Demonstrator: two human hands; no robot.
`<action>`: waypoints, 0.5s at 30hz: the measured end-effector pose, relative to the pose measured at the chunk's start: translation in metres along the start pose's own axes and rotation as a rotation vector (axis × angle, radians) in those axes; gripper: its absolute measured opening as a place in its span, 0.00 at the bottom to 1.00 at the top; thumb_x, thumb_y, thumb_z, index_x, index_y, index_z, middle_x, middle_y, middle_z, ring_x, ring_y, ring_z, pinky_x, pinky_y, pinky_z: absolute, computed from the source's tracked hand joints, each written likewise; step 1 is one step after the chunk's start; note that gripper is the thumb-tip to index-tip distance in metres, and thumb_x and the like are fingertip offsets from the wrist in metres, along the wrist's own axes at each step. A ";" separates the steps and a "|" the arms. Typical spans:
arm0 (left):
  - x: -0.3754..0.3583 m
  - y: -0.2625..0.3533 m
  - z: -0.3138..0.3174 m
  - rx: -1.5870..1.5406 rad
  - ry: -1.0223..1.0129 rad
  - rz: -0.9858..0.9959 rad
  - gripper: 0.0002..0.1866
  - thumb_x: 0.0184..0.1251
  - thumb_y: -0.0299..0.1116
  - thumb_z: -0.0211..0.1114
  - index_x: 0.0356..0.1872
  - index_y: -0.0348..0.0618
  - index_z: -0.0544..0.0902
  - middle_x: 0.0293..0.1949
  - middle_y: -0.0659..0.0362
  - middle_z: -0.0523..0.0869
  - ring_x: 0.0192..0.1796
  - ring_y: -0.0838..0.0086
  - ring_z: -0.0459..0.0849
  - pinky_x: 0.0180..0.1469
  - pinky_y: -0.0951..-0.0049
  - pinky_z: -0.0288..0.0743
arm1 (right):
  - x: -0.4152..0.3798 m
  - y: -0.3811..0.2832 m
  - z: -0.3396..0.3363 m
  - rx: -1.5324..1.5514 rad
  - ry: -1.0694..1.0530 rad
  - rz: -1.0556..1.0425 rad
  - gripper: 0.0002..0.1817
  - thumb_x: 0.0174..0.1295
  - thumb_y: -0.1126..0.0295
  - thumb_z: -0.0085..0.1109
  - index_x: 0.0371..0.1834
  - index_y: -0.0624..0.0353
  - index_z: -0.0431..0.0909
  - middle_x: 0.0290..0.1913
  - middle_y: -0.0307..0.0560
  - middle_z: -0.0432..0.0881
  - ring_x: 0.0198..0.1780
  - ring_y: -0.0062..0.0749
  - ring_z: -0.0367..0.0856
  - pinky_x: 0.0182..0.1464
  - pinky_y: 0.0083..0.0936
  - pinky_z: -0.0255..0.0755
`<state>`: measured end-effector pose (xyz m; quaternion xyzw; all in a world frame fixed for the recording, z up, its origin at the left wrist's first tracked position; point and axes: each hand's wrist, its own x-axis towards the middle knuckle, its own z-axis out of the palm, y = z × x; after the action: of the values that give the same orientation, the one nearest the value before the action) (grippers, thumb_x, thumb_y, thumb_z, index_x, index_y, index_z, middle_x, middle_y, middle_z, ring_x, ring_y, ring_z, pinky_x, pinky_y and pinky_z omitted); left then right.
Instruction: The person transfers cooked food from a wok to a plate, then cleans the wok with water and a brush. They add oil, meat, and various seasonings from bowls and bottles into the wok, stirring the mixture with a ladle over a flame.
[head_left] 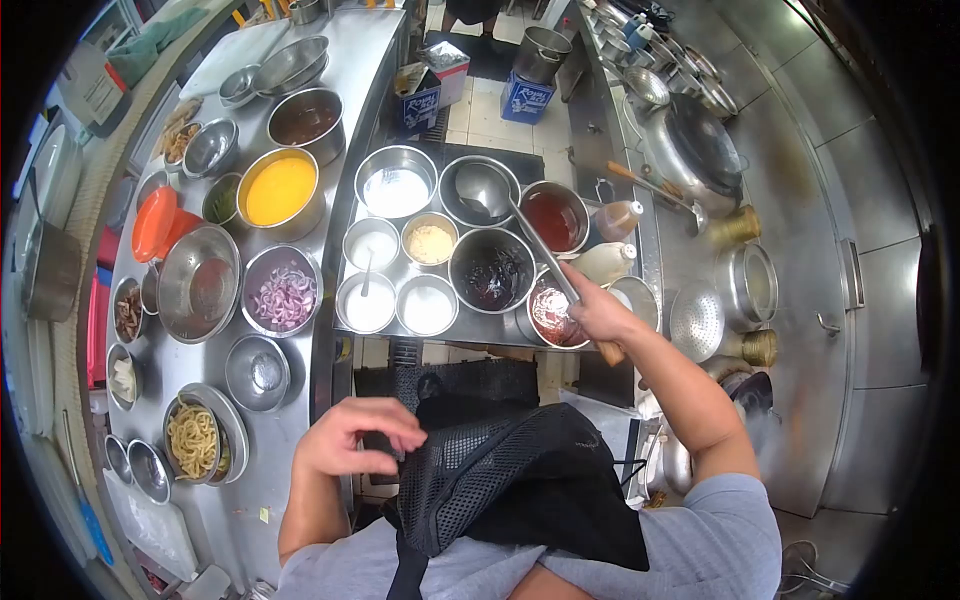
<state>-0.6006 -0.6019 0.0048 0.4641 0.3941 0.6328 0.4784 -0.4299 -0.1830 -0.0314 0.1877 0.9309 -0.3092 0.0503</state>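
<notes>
My right hand (pixel 598 312) is wrapped round the handle of a long metal ladle (pixel 545 250). The ladle's bowl rests over a steel pot (pixel 462 177) at the back of the middle counter. Below my right hand is a container of red sauce (pixel 553 308). My left hand (pixel 370 437) holds nothing; its fingers are apart and curved, near my body and in front of the counter edge. Around the ladle stand a pot of dark sauce (pixel 490 270), a pot of reddish liquid (pixel 553 218) and a bowl of pale yellow chopped food (pixel 430 239).
On the left counter (pixel 300 480) stand bowls of sliced onions (pixel 283 290), noodles (pixel 193 438) and yellow liquid (pixel 281 192). Two squeeze bottles (pixel 606 262) stand by the sauces. Woks (pixel 700 145) and a strainer (pixel 697 320) line the right side.
</notes>
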 end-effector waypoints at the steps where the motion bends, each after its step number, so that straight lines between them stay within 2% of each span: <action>1: 0.005 -0.002 -0.006 0.015 0.012 -0.039 0.23 0.57 0.31 0.78 0.54 0.36 0.85 0.48 0.50 0.86 0.44 0.68 0.86 0.46 0.71 0.82 | -0.002 -0.038 -0.021 0.238 -0.210 0.314 0.46 0.60 0.81 0.51 0.83 0.56 0.44 0.38 0.56 0.81 0.21 0.30 0.78 0.25 0.29 0.75; 2: 0.013 0.001 -0.014 0.110 -0.012 -0.087 0.23 0.58 0.29 0.77 0.56 0.37 0.85 0.47 0.51 0.86 0.45 0.69 0.86 0.46 0.71 0.81 | -0.003 -0.067 -0.036 0.364 -0.242 0.417 0.45 0.60 0.81 0.51 0.83 0.55 0.45 0.33 0.50 0.80 0.20 0.27 0.76 0.23 0.27 0.72; 3: 0.018 0.001 -0.023 0.155 -0.016 -0.136 0.23 0.59 0.27 0.75 0.57 0.37 0.84 0.47 0.52 0.86 0.45 0.70 0.85 0.47 0.71 0.81 | -0.001 -0.064 -0.035 0.367 -0.239 0.420 0.45 0.60 0.81 0.51 0.83 0.55 0.45 0.33 0.50 0.80 0.20 0.27 0.76 0.23 0.27 0.72; 5: 0.030 0.003 -0.034 0.223 0.004 -0.174 0.23 0.59 0.26 0.74 0.57 0.39 0.84 0.46 0.54 0.86 0.45 0.71 0.85 0.48 0.72 0.80 | -0.006 -0.052 -0.032 0.689 -0.220 0.437 0.45 0.62 0.82 0.50 0.83 0.52 0.45 0.27 0.44 0.75 0.18 0.25 0.72 0.21 0.24 0.69; 6: 0.031 0.002 -0.039 0.223 -0.001 -0.176 0.23 0.59 0.26 0.74 0.57 0.39 0.84 0.46 0.54 0.86 0.45 0.71 0.85 0.48 0.72 0.80 | -0.011 -0.059 -0.035 0.692 -0.216 0.440 0.45 0.62 0.82 0.50 0.83 0.52 0.45 0.27 0.44 0.75 0.18 0.25 0.72 0.21 0.24 0.69; 8: 0.034 -0.007 -0.048 0.192 0.061 -0.225 0.23 0.60 0.26 0.74 0.58 0.41 0.84 0.46 0.56 0.86 0.46 0.73 0.85 0.49 0.73 0.80 | -0.027 -0.080 -0.052 0.894 -0.187 0.451 0.44 0.63 0.83 0.48 0.84 0.47 0.44 0.23 0.40 0.69 0.17 0.23 0.69 0.19 0.23 0.66; 11: 0.044 -0.019 -0.053 0.148 0.066 -0.333 0.23 0.61 0.26 0.74 0.60 0.43 0.84 0.46 0.58 0.86 0.47 0.75 0.84 0.50 0.74 0.79 | -0.055 -0.097 -0.068 0.988 -0.146 0.486 0.45 0.64 0.83 0.47 0.84 0.44 0.43 0.23 0.39 0.68 0.16 0.22 0.68 0.19 0.22 0.67; 13: 0.051 -0.022 -0.052 0.171 0.040 -0.329 0.24 0.62 0.26 0.73 0.61 0.43 0.83 0.47 0.58 0.86 0.47 0.77 0.84 0.51 0.75 0.79 | -0.063 -0.106 -0.073 0.974 -0.142 0.465 0.45 0.65 0.82 0.47 0.84 0.42 0.42 0.23 0.38 0.66 0.16 0.22 0.67 0.18 0.21 0.66; 15: 0.058 -0.025 -0.047 0.101 0.022 -0.389 0.23 0.61 0.24 0.72 0.60 0.38 0.83 0.47 0.58 0.86 0.46 0.77 0.84 0.51 0.75 0.78 | -0.069 -0.111 -0.077 0.972 -0.139 0.457 0.45 0.66 0.82 0.48 0.84 0.42 0.41 0.23 0.38 0.67 0.16 0.22 0.67 0.18 0.21 0.66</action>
<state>-0.6467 -0.5424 -0.0183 0.3955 0.5130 0.5128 0.5634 -0.4068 -0.2408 0.1068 0.3662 0.6107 -0.6969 0.0849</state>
